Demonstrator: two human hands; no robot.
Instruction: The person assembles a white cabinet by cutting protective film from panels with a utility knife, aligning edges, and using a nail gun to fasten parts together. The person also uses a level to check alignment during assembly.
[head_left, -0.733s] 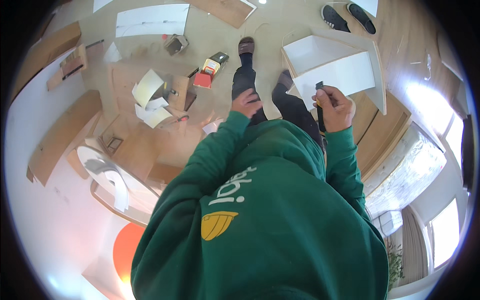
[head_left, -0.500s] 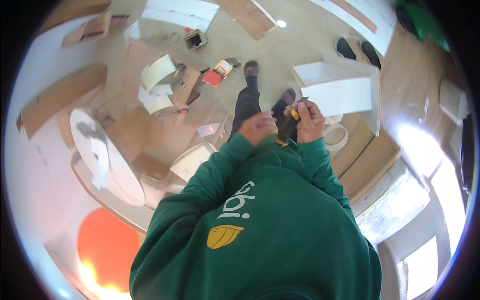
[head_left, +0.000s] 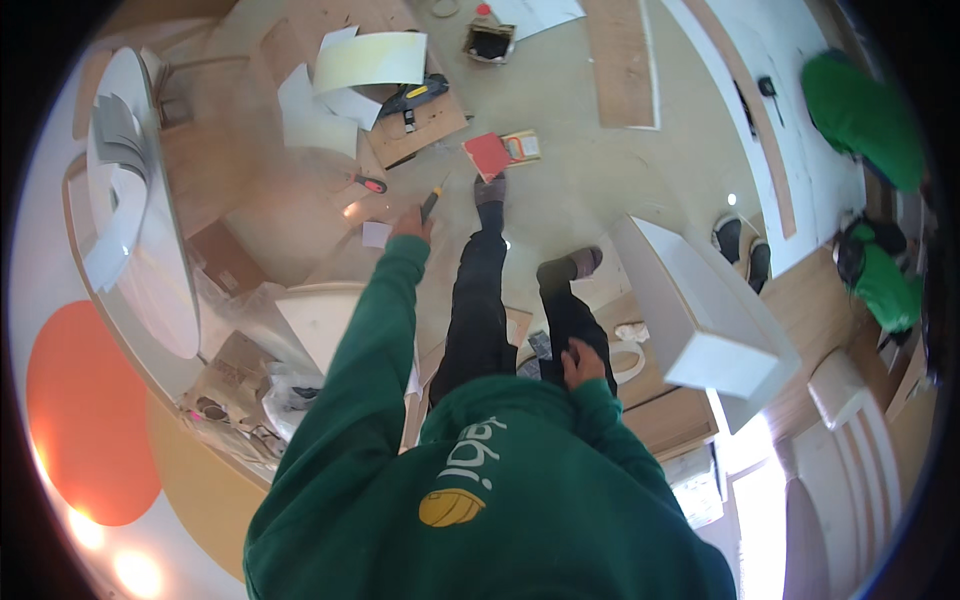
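My left hand [head_left: 411, 225] is stretched forward and closed around a black-and-yellow utility knife [head_left: 431, 204], its thin tip pointing away from me. A tool with a red-and-black handle [head_left: 370, 184] lies just beyond that hand, and a small pale piece [head_left: 376, 234] is to its left. Ahead on the floor are a flat red piece [head_left: 487, 156] and a yellowish packet [head_left: 522, 147], close to my left foot. My right hand [head_left: 580, 364] hangs by my right thigh with its fingers loosely apart, seemingly holding nothing. A white roll [head_left: 628, 361] is close beside it.
Curved cream sheets [head_left: 370, 60] and a black-and-yellow tool [head_left: 415, 95] lie on boards at the upper left. A white open box [head_left: 690, 310] stands at right. People in green [head_left: 862, 120] are at the far right. A white oval tabletop [head_left: 170, 250] stands at left.
My hands, together at the knife before, have parted. The left has reached forward and left with the knife; the right has dropped to my thigh. My view has turned.
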